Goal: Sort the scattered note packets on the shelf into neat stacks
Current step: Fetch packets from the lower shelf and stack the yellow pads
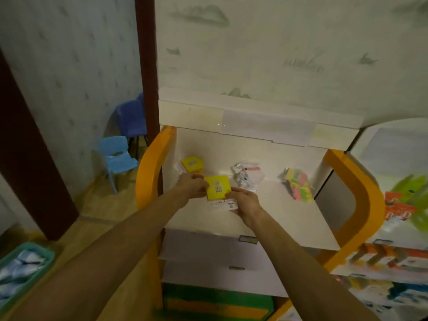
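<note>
A yellow note packet (217, 188) with a white label flap is held over the white shelf (289, 216). My left hand (193, 185) grips its left edge and my right hand (246, 202) grips its lower right corner. At the shelf's back left lies a stack of yellow packets (191, 165). A loose heap of white packets (247, 174) sits at the back middle. Pastel pink, green and yellow packets (298, 185) lie in a pile at the back right.
Orange side frames (361, 188) flank the shelf, with a white upper shelf (254, 112) above it and white drawers (208, 249) below. Two blue chairs (118, 156) stand at the left. A teal basket (25, 267) sits on the floor. Another stocked shelf (393, 256) is on the right.
</note>
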